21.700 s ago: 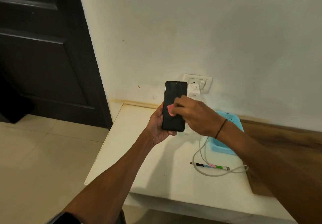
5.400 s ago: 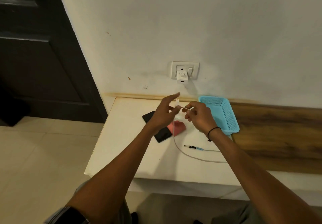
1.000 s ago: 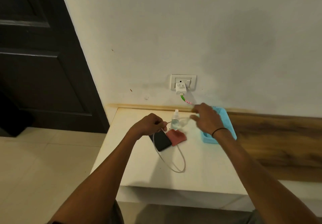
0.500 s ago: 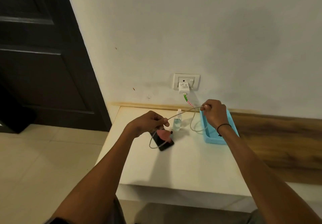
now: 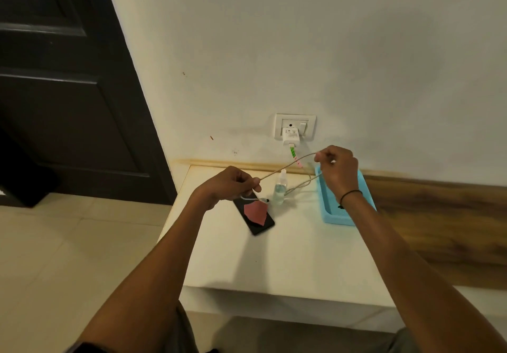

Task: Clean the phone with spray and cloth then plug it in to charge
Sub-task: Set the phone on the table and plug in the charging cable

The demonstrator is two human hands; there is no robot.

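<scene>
The black phone [image 5: 259, 226] lies flat on the white table [image 5: 274, 259], with the pink cloth [image 5: 255, 212] resting on top of it. A small clear spray bottle [image 5: 279, 188] stands upright just behind the phone. The white charger [image 5: 290, 136] sits in the wall socket [image 5: 295, 127]. Its pale cable [image 5: 285, 165] is stretched taut between my two hands. My left hand [image 5: 230, 185] pinches the cable above the phone's far end. My right hand [image 5: 337, 169] grips the cable higher up, over the blue basket [image 5: 340, 217].
A dark door [image 5: 68, 83] stands at the left, with pale floor tiles below it. A wooden panel [image 5: 439, 215] runs along the wall to the right of the table. The table's front edge lies close to my legs.
My right hand has lifted the cable a little higher and my left hand has pulled it tighter. The phone, cloth and bottle lie as before.
</scene>
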